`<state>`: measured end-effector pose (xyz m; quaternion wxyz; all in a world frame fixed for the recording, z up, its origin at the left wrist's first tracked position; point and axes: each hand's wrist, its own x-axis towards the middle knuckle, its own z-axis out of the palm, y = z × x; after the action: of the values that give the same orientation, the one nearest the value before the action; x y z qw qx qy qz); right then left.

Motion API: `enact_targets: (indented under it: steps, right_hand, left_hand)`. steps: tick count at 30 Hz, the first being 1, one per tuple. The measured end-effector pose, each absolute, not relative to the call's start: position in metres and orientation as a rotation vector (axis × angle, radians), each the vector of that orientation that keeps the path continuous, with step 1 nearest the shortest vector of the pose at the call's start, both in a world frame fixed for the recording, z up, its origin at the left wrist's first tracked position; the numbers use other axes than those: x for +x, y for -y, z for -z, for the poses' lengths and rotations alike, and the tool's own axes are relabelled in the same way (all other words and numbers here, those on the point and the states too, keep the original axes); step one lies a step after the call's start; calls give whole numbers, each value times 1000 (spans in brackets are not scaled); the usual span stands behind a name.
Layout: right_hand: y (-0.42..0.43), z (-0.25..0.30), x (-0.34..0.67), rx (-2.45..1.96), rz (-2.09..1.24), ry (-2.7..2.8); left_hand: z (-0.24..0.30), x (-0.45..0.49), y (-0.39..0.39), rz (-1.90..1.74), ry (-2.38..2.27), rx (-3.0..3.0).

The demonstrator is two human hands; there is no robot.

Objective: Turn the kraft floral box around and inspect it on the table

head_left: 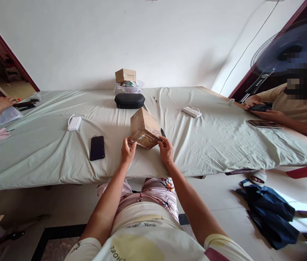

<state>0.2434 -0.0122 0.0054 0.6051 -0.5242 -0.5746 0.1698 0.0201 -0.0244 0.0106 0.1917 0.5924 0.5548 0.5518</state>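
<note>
A small brown cardboard box (144,127) is tilted on one corner just above the cloth-covered table (47,152). My left hand (127,149) pinches its lower left edge. My right hand (166,148) grips its lower right edge and also holds a dark pen (163,132) against the box. A black phone (97,147) lies flat to the left of my left hand.
A black case (129,100), a clear tub (139,87) with a second cardboard box (125,75) on it, and two white chargers (74,123) (191,111) lie further back. Other people's hands rest at the left (1,103) and right (262,108) edges. A fan (284,50) stands right; dark cloth (270,214) lies on the floor.
</note>
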Motion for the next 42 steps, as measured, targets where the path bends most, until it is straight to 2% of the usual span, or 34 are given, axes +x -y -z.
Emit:
enact_targets:
  steps: [7, 18, 31, 42]
  right_hand:
    - [8, -2, 243, -1173, -438, 1269]
    - [6, -1, 244, -1235, -609, 1438]
    - [2, 10, 237, -1619, -116, 1829]
    - [6, 6, 238, -1627, -128, 1842]
  left_hand:
    - [-8, 17, 24, -1391, -1533, 1658]
    - [-5, 15, 19, -1398, -1577, 1595]
    - [-4, 29, 22, -1314, -1860, 1912]
    - [-1, 27, 19, -1080, -2021, 1997]
